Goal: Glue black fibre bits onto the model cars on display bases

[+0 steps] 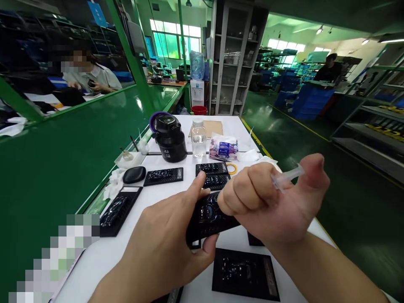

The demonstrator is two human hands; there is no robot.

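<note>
My left hand (170, 240) grips a black rectangular tray (206, 219) of small glossy parts, thumb on its top edge and fingers under it, above the white table (104, 261). My right hand (277, 202) is curled in a fist over the tray's right end and holds a small clear plastic tool (288, 176) like a dropper or syringe, pinned by the thumb. Several more black trays lie around: one at the near edge (246, 273), one at the left (118, 210), others behind the hands (164, 176).
A black jar with a purple lid (170, 136), a clear bottle (198, 139), a wipes packet (223, 148), a yellow tape ring (232, 168) and a black oval case (134, 174) stand further back. A green partition lies left, with a seated person (91, 75) behind it. An aisle runs along the right.
</note>
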